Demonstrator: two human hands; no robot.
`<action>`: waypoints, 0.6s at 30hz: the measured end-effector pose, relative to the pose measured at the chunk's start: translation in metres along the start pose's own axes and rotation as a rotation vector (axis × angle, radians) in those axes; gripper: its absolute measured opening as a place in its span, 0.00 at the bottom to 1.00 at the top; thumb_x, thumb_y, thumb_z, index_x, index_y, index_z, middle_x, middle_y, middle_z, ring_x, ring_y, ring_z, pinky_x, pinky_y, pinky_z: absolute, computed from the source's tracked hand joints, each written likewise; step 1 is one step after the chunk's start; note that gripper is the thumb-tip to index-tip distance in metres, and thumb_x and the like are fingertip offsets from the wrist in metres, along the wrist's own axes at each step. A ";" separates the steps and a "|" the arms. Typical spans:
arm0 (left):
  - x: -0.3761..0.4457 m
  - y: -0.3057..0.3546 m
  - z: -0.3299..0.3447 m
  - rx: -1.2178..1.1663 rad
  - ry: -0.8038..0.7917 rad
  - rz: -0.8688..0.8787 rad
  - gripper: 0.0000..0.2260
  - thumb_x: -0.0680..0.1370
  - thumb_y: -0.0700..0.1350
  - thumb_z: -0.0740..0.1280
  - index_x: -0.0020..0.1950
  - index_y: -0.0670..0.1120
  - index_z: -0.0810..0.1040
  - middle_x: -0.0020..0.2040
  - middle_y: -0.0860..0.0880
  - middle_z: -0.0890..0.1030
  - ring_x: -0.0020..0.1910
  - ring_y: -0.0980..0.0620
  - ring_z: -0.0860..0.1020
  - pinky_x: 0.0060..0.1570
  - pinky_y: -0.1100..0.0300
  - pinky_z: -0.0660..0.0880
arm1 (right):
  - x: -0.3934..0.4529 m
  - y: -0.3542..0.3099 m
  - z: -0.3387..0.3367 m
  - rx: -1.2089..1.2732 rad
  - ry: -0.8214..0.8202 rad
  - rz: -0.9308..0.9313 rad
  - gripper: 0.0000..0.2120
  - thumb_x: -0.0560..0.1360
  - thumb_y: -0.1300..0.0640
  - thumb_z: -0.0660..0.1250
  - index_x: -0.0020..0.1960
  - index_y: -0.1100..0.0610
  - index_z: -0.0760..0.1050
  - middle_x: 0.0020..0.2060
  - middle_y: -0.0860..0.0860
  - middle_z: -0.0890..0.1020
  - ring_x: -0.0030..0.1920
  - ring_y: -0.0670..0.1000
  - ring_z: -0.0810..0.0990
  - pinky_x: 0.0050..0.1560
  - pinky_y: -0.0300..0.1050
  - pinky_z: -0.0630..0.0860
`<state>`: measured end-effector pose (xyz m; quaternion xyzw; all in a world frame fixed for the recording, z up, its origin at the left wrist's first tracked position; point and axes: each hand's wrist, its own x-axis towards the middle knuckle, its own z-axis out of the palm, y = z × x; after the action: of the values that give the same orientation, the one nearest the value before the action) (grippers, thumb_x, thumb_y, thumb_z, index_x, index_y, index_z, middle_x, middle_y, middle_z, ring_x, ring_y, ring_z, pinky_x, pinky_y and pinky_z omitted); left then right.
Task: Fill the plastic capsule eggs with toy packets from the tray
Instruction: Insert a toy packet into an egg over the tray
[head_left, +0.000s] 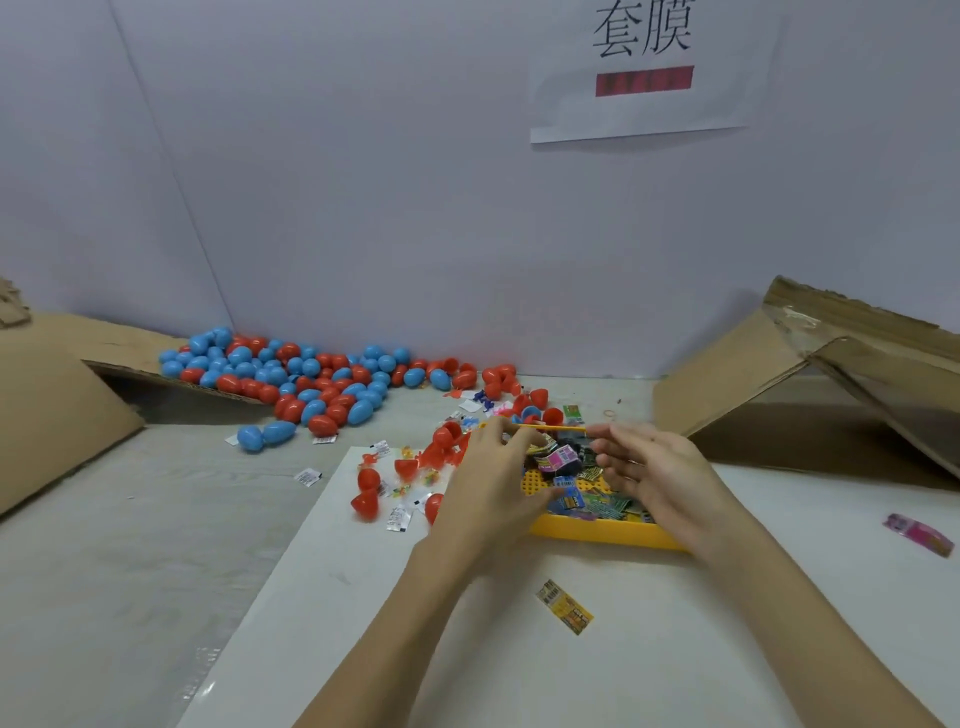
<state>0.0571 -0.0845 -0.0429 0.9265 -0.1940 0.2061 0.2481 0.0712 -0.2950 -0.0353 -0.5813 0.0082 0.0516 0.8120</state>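
Note:
A yellow tray (597, 534) with a heap of small printed toy packets (589, 503) sits mid-table. Both hands hover over it. My left hand (488, 483) reaches in from the left with its fingers curled down onto the heap beside a pink packet (560, 458); whether it grips one is hidden. My right hand (649, 475) is over the tray's right side, fingers spread and empty. Open red egg halves (368, 480) and small toys lie just left of the tray. A large pile of closed red and blue capsule eggs (311, 379) lies at the back left.
One yellow packet (566, 607) lies on the white sheet (415, 649) in front of the tray. A pink packet (919, 534) lies far right. Tilted cardboard pieces stand at the left (52, 405) and right (779, 374). A paper sign (644, 67) hangs on the wall.

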 end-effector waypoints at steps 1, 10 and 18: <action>0.007 -0.006 -0.004 0.143 0.059 0.060 0.18 0.78 0.54 0.73 0.64 0.49 0.78 0.63 0.50 0.74 0.60 0.51 0.72 0.52 0.63 0.75 | 0.001 0.001 0.000 -0.003 0.002 -0.002 0.13 0.84 0.61 0.63 0.53 0.63 0.86 0.41 0.55 0.85 0.39 0.47 0.84 0.39 0.38 0.82; 0.061 -0.154 -0.048 0.679 -0.141 -0.453 0.17 0.84 0.50 0.62 0.70 0.44 0.74 0.69 0.42 0.71 0.68 0.41 0.69 0.65 0.49 0.72 | 0.005 0.007 0.007 -0.086 0.046 -0.019 0.11 0.84 0.61 0.63 0.54 0.63 0.84 0.38 0.53 0.85 0.36 0.47 0.82 0.39 0.38 0.80; 0.063 -0.180 -0.052 0.312 -0.030 -0.540 0.08 0.79 0.37 0.70 0.55 0.44 0.75 0.60 0.42 0.73 0.59 0.43 0.75 0.57 0.55 0.73 | 0.006 0.008 0.006 -0.112 0.042 -0.032 0.12 0.84 0.60 0.64 0.54 0.64 0.84 0.38 0.54 0.85 0.37 0.47 0.82 0.40 0.40 0.79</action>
<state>0.1782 0.0715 -0.0395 0.9743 0.0896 0.1461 0.1460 0.0761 -0.2861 -0.0412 -0.6268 0.0128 0.0268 0.7786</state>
